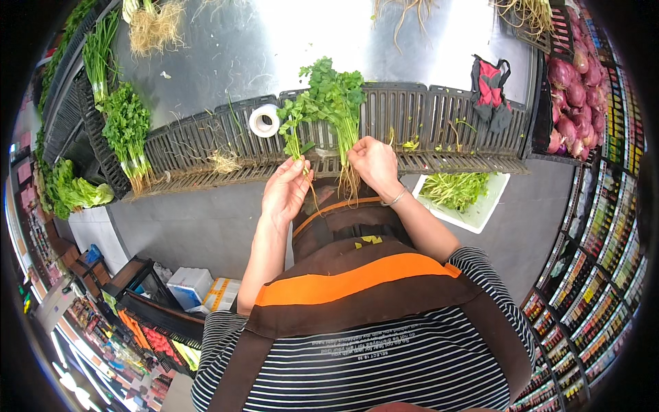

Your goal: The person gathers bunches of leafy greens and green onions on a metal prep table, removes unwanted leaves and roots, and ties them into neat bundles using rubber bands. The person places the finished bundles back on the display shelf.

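My left hand (pixel 286 189) pinches a thin coriander sprig (pixel 292 135) near its base, and a long root trails below the fingers. To its right, my right hand (pixel 377 160) is curled with its fingertips at the lower stems of a larger coriander bunch (pixel 344 108). The bunch rests on the black slatted plastic rack (pixel 394 116), its leaves over the far edge and its brown roots hanging towards my apron. Just left of the sprig stands a roll of clear-white tape or film (pixel 264 121).
Tied coriander (pixel 127 129) leans at the rack's left end. Pink-black gloves (pixel 491 95) lie right, near red onions (pixel 576 98). A white foam box (pixel 486 211) of leafy trimmings is on the floor. Root bundles (pixel 154 28) lie on the metal table (pixel 221 67).
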### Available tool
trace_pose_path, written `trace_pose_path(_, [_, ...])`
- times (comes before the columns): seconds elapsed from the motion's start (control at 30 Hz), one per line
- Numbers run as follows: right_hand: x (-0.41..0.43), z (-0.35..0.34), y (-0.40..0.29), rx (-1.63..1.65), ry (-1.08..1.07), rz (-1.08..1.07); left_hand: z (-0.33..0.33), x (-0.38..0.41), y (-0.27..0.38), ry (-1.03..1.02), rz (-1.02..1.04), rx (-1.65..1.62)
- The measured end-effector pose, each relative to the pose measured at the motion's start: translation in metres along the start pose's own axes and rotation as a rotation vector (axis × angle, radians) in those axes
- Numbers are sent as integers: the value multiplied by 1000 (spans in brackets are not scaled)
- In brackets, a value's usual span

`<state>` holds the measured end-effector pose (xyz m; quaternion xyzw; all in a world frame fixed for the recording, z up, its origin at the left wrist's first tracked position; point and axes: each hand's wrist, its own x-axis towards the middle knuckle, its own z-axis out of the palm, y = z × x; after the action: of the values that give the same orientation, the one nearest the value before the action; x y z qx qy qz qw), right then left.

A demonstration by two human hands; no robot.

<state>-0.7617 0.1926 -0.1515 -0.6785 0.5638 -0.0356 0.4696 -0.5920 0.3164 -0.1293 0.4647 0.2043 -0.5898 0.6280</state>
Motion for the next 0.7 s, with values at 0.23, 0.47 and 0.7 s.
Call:
trace_pose_path(0.23, [-6, -21, -6, 521, -87, -8, 11, 3, -7, -29, -41, -35])
trace_pose_path(0.47, [-15, -26, -13, 1014, -289, 30, 24, 6, -23, -58, -71, -52])
trace_pose_path(0.7, [-19, -17, -3, 1175, -380, 128, 36, -5, -27, 4, -63, -27])
